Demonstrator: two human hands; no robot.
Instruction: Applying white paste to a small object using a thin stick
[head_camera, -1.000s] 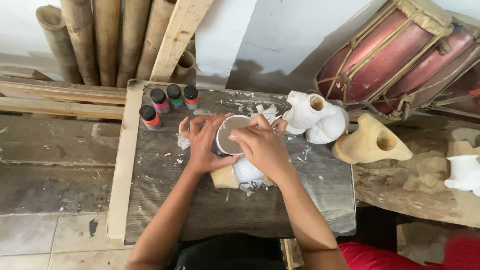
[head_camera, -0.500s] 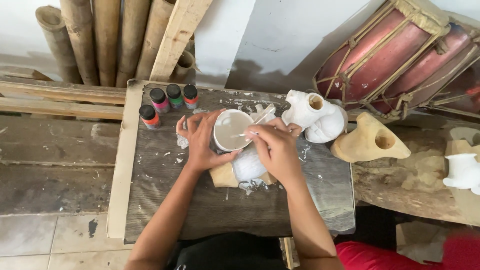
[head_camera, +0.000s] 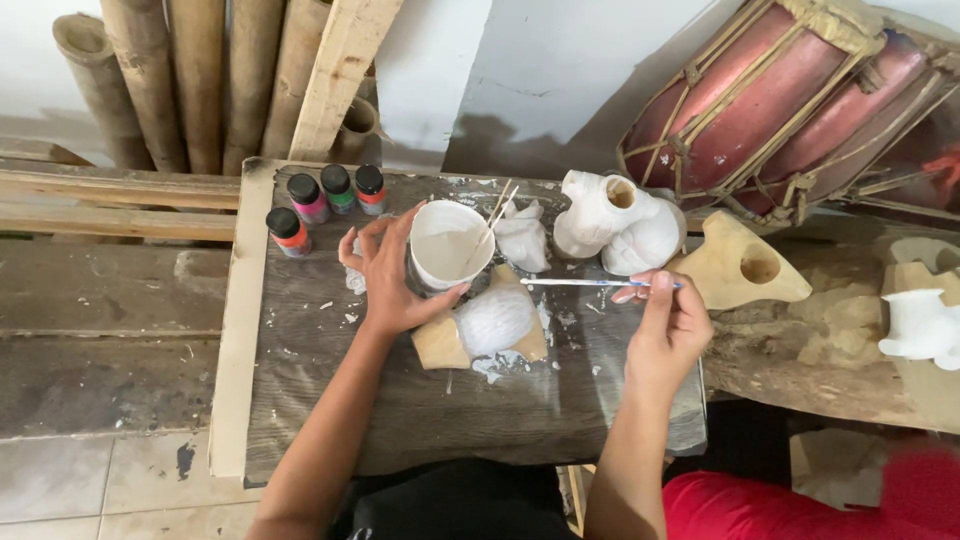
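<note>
Left hand (head_camera: 385, 285) grips paint cup (head_camera: 447, 248); right hand (head_camera: 668, 330) holds brush (head_camera: 590, 283).

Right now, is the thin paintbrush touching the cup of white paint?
Apart. The head view shows the paintbrush, held level in the right hand, with bare dark board between its tip and the cup, which the left hand grips.

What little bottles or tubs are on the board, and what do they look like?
Four small paint bottles: back left of the board, round, black caps, orange, pink, green and red bands.
Paint cup: held by the left hand, round, white inside, dark outside.
No signs or screens in view.
</note>
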